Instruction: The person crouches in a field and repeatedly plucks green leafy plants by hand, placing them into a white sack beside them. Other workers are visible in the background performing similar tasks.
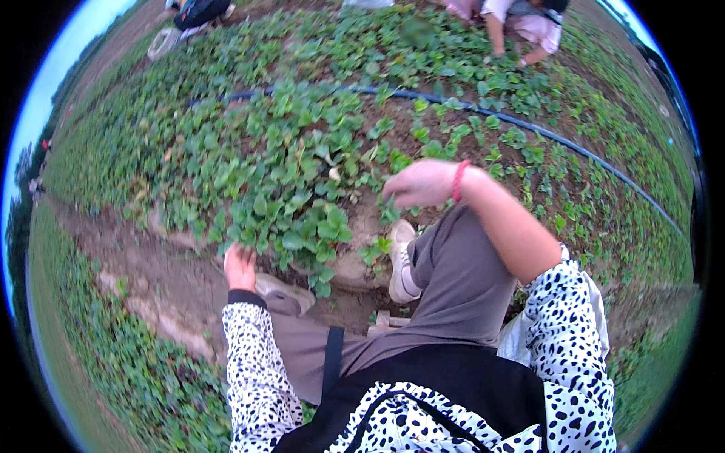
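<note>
Low green leafy plants (pixel 300 221), which look like strawberry plants, cover the raised soil bed before me. My left hand (pixel 240 265) is at the near edge of the bed, beside my left shoe, its fingertips at the leaves; whether it grips anything is hidden. My right hand (pixel 422 184), with a red braided band (pixel 461 181) at the wrist, hovers over the bed above my right shoe (pixel 401 260). Its fingers are curled downward near a small plant and blurred, so I cannot tell if they hold something.
A blue hose (pixel 521 123) runs across the bed beyond my hands. Two other people are at the far side, one (pixel 527 28) reaching into the plants. A pale bag (pixel 163 44) lies at the upper left. A bare soil furrow (pixel 141 266) borders the bed.
</note>
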Demonstrator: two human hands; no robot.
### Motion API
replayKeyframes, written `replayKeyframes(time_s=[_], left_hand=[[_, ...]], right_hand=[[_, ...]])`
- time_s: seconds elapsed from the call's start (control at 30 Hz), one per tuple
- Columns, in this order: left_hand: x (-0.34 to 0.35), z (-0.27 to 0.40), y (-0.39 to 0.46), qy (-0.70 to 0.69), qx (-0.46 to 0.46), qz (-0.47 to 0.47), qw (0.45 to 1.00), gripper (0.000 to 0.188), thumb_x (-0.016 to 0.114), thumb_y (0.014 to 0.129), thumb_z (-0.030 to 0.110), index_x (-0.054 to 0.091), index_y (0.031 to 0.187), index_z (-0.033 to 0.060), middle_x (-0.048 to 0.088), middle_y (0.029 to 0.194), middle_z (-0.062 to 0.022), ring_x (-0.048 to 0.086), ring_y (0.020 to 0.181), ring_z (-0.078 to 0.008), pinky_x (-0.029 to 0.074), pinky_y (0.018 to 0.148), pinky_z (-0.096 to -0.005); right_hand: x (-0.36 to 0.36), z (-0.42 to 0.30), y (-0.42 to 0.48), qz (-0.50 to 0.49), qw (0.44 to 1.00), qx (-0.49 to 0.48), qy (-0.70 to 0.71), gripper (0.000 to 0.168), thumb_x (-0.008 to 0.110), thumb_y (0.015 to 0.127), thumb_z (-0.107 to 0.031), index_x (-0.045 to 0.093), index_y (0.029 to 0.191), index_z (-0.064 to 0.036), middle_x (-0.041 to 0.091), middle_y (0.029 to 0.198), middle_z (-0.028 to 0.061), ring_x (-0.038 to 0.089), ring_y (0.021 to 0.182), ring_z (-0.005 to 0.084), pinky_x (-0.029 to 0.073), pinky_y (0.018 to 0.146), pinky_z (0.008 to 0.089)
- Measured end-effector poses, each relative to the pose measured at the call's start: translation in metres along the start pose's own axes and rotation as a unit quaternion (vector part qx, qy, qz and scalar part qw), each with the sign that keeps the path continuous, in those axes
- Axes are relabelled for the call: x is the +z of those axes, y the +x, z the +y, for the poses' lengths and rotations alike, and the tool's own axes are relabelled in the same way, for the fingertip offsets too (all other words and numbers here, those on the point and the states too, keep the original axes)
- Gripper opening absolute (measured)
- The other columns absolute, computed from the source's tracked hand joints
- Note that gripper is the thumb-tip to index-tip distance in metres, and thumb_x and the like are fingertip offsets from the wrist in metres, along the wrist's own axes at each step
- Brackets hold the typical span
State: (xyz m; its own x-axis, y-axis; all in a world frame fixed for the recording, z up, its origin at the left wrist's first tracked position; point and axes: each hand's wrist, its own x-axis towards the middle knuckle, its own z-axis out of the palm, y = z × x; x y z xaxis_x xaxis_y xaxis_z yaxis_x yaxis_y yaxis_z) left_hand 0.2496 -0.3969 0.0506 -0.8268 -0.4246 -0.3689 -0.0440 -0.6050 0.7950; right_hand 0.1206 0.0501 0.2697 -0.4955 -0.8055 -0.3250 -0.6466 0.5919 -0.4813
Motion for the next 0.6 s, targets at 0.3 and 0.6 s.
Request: replayKeyframes(time_s=[0.3,0.6], left_hand=[[0.085,0.0,-0.022,0.298,-0.071,-0.107,0.946,0.021,0.05,0.089,0.014,0.053,0.108,0.0078,0.058,0.09,-0.0009,0.056,0.078,-0.009,0.047,0.065,-0.0235],[0.132,-0.025,-0.04,0.409,-0.096,-0.27,0.866,0.023,0.051,0.089,0.016,0.054,0.109,0.0068,0.056,0.093,0.0003,0.054,0.083,-0.0089,0.045,0.069,-0.0238]], right_hand=[[-0.02,0.027,0.007,0.039,0.99,0.063,0.122,0.029,0.051,0.086,-0.028,0.057,0.105,-0.007,0.061,0.084,0.0147,0.06,0.078,0.0267,0.046,0.072,0.0364],[-0.019,0.083,0.041,0.056,0.966,0.065,0.243,0.027,0.05,0.09,-0.022,0.057,0.108,-0.003,0.061,0.087,0.0037,0.057,0.081,0.0109,0.047,0.071,0.0253]])
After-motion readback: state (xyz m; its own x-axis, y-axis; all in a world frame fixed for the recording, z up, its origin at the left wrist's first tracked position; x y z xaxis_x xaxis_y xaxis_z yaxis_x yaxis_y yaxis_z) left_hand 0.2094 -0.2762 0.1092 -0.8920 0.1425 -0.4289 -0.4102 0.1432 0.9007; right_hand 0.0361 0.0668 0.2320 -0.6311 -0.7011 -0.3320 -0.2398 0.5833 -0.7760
